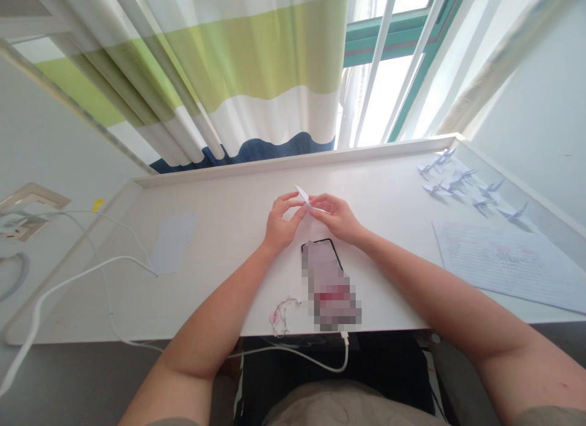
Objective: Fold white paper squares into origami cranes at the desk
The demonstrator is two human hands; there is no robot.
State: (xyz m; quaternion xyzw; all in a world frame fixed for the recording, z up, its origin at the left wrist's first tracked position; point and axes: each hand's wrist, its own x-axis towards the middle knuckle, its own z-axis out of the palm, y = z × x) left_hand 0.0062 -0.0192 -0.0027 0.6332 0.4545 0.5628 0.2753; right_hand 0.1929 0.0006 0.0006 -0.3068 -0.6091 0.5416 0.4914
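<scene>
Over the middle of the white desk, my left hand and my right hand meet and pinch a small folded piece of white paper between their fingertips. One pointed end of the paper sticks up and to the left. Both hands hover just beyond a phone that lies flat on the desk, with a white cable plugged into its near end.
Several folded paper cranes sit at the far right corner. A written sheet lies on the right, a blank pale sheet on the left. White cables trail over the left edge. A small beaded bracelet lies near the front edge.
</scene>
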